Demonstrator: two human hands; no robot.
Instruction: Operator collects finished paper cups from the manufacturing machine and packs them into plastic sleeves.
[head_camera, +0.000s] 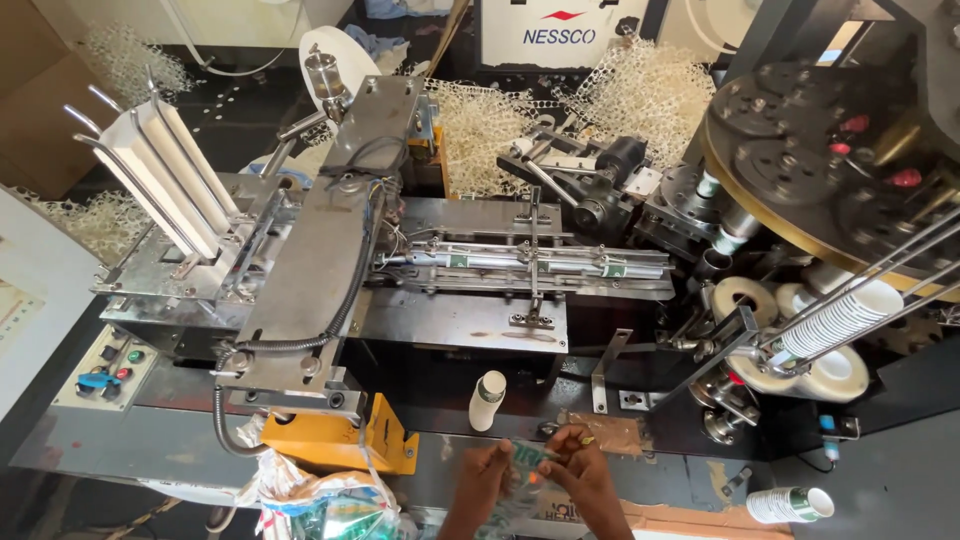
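We hold a small crumpled clear plastic wrapper (527, 462) at the near edge of the machine.

Our left hand (484, 474) and right hand (583, 468) both pinch it, though what it contains we cannot tell. Just beyond stands a white paper cup (488, 399); farther off lie the grey metal feed bed (460, 300), the slanted stack of white paper blanks (170, 180), and heaps of pale punched paper scrap (590, 100).

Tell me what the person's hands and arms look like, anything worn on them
Both the left hand and the right hand are bare: no gloves, and no rings or watch that can be made out. The forearms show no sleeves as far as the frame's bottom edge.
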